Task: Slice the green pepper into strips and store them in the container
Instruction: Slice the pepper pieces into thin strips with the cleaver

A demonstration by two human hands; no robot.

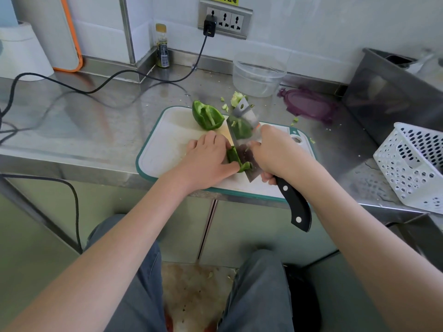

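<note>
Back by the wall, a clear round container (259, 74) stands on the steel bench (84, 121) with nothing visible inside it; its purple lid (309, 107) lies flat just to its right. At the right edge a white perforated basket (412, 164) sits tilted, its contents hidden, and behind it stands a steel box (383, 92) whose inside cannot be made out.

On the white cutting board (167, 144) with its teal rim, the green pepper is in pieces. One hollow half (207, 115) lies open side up at the far edge of the board. Another piece (242, 128) lies behind the cleaver blade. A third, narrower piece (236, 159) lies near the front of the board, between the two hands. The seed core (237, 98) and small green scraps lie on the bench just beyond the board.

The left hand (206, 159) rests palm down, fingers curled over the narrow piece and pressing it onto the board, forearm reaching in from the lower left. The right hand (275, 152) is wrapped tight around the cleaver (242, 130) where blade meets handle; the black riveted handle sticks out behind the wrist, past the bench edge. The blade stands edge down against the narrow piece, right beside the left fingers.
</note>
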